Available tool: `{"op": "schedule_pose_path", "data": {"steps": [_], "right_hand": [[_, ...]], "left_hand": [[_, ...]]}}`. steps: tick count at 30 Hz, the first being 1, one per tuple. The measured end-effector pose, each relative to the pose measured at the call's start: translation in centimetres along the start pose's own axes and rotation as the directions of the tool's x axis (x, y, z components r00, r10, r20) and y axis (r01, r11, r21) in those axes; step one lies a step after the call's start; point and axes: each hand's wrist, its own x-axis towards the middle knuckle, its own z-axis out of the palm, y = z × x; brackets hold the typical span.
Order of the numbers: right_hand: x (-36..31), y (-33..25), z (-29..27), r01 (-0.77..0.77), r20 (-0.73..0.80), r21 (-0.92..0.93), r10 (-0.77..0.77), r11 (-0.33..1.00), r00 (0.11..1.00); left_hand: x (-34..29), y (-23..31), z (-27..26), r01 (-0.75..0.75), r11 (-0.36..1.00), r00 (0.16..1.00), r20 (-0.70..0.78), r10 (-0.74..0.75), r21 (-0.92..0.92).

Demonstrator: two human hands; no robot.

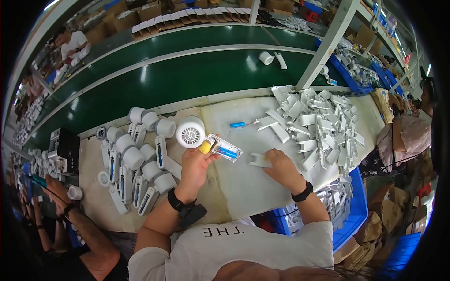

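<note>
My left hand (194,166) grips a white handheld fan (191,133) with a round grille. The fan's handle lies open toward the right, showing a blue battery (228,152) inside. Something yellow (205,148) shows at that hand's fingers, perhaps a finger cover. To the right, my right hand (282,169) has its fingers closed on a white plastic handle cover (257,160) at the table top. A loose blue battery (237,125) with thin wires lies beyond, between the fan and a heap of white handle covers (318,124).
Several white fans (133,158) crowd the table at left, near a black box (64,152). A green conveyor (187,70) runs behind, carrying a white fan head (266,57). A blue bin (357,206) of parts stands at right. Another person's arm (89,229) reaches in at lower left.
</note>
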Motion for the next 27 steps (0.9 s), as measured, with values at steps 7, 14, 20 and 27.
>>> {"op": "schedule_pose_path", "data": {"steps": [7, 14, 20, 27], "right_hand": [[1.1, -5.6, -2.8, 0.206, -0.353, 0.237, -0.113, 0.949, 0.929], [3.5, -9.6, -1.9, 0.343, -0.416, -0.089, -0.347, 0.935, 0.840], [3.6, -10.7, -0.8, 0.232, -0.394, -0.213, -0.301, 0.949, 0.868], [5.5, -12.0, -1.0, 0.326, -0.459, -0.274, -0.421, 0.905, 0.782]], "left_hand": [[-0.3, -2.0, 0.3, -0.112, 0.993, 0.992, -0.049, 0.114, 0.041], [-1.0, -2.7, 0.3, -0.157, 0.987, 0.985, -0.067, 0.158, 0.011], [-1.2, -2.8, 1.1, -0.178, 0.983, 0.973, -0.156, 0.168, -0.053], [-0.1, -2.0, 1.0, -0.332, 0.939, 0.927, -0.215, 0.307, -0.088]]}}
